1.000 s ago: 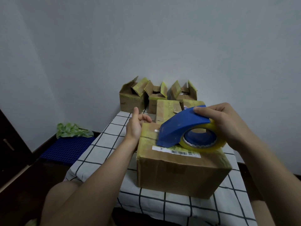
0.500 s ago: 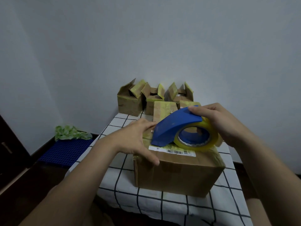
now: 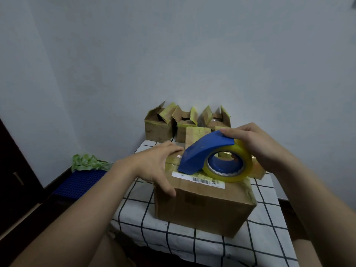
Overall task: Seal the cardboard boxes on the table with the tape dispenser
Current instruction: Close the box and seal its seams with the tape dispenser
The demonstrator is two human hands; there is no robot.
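Observation:
A closed cardboard box (image 3: 204, 207) with a white barcode label on top stands at the near end of the checked table (image 3: 265, 239). A blue tape dispenser (image 3: 204, 151) with a yellowish tape roll rests on the box top, its nose pointing left. My right hand (image 3: 258, 145) grips the dispenser from the right and above. My left hand (image 3: 156, 166) lies over the box's top left corner, thumb down the near side, fingers spread on the top. Behind stand three open cardboard boxes (image 3: 159, 126) with raised flaps, and a flap of a further box (image 3: 196, 133).
The table stands in a corner against grey walls. On the floor at the left lies a blue grid mat (image 3: 77, 182) with a green crumpled cloth (image 3: 88, 162) on it. A dark door or cabinet (image 3: 11, 182) fills the left edge.
My left hand moved from the far left edge of the box top to lie flat over its near left corner. The dispenser stayed on the box top in my right hand.

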